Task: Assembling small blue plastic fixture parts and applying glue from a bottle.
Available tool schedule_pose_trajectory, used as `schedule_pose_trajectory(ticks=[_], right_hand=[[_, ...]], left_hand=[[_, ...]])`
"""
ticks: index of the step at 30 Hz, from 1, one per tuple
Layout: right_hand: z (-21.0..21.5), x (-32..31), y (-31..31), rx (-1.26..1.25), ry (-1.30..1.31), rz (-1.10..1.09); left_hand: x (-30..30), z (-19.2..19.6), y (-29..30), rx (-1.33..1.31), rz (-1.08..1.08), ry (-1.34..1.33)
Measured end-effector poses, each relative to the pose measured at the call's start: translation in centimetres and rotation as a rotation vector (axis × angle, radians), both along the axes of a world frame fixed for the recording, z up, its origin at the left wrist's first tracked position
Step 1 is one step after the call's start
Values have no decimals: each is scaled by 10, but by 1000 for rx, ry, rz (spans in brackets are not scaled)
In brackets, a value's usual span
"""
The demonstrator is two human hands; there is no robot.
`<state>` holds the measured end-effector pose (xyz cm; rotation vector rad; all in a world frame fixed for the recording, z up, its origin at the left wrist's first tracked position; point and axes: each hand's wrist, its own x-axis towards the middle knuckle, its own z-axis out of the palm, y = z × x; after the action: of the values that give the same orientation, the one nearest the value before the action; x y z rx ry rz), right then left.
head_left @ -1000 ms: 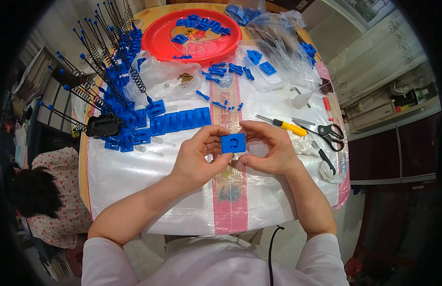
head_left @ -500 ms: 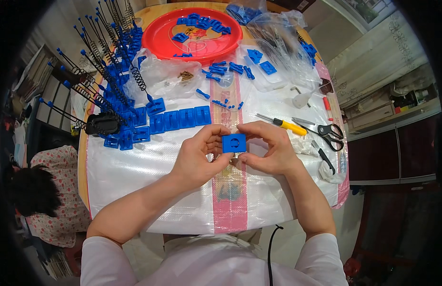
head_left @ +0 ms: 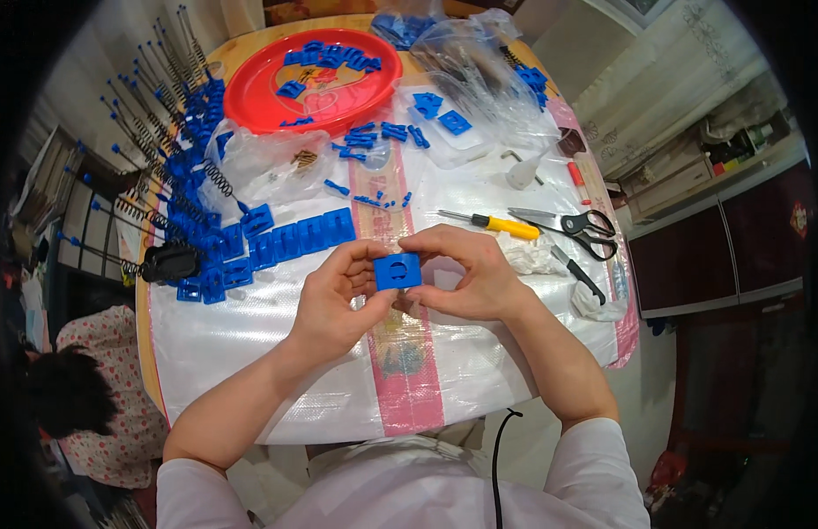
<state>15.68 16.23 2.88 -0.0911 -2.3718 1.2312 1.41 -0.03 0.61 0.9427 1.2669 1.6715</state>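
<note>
Blue square block (head_left: 397, 271) with a round hole in its face sits between both hands, held up just above the middle of the surface (head_left: 250, 379). Left hand (head_left: 334, 304) pinches its left edge with thumb and fingers, and right hand (head_left: 466, 273) wraps around its right side, fingers curled over the top. Both hands are closed on the block, so neither one is free. Behind the hands, a neat row of finished-looking blue blocks (head_left: 290, 238) lies on the white cover, and more blue pieces with long springs and rods (head_left: 175, 141) are piled near the left edge. That looks like a good lot of work already done. Plenty seems left too: the red round tray (head_left: 250, 93) at the back holds loose blue parts, more small blue bits (head_left: 382, 137) lie scattered in front of it, and clear plastic bags (head_left: 479, 62) hold extra parts. To the right rest a yellow-handled screwdriver (head_left: 493, 224) and a pair of scissors (head_left: 572, 225), both untouched. I cannot tell if the block in the hands is finished or if something goes in its hole.
</note>
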Motion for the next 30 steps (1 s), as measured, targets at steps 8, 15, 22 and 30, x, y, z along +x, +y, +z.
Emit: schedule_pose_trajectory(ticks=[8, 15, 22, 30], right_hand=[[2, -1, 1, -4, 27, 27], [-1, 0, -2, -89, -13, -23], [-9, -1, -1, -194, -28, -41], [-22, -4, 12, -349, 88, -251]], left_hand=[[-1, -3, -1, -22, -23, -6], [3, -3, -1, -32, -3, -17], [2, -7, 0, -29, 48, 34], [-9, -3, 1, -88, 165, 875]])
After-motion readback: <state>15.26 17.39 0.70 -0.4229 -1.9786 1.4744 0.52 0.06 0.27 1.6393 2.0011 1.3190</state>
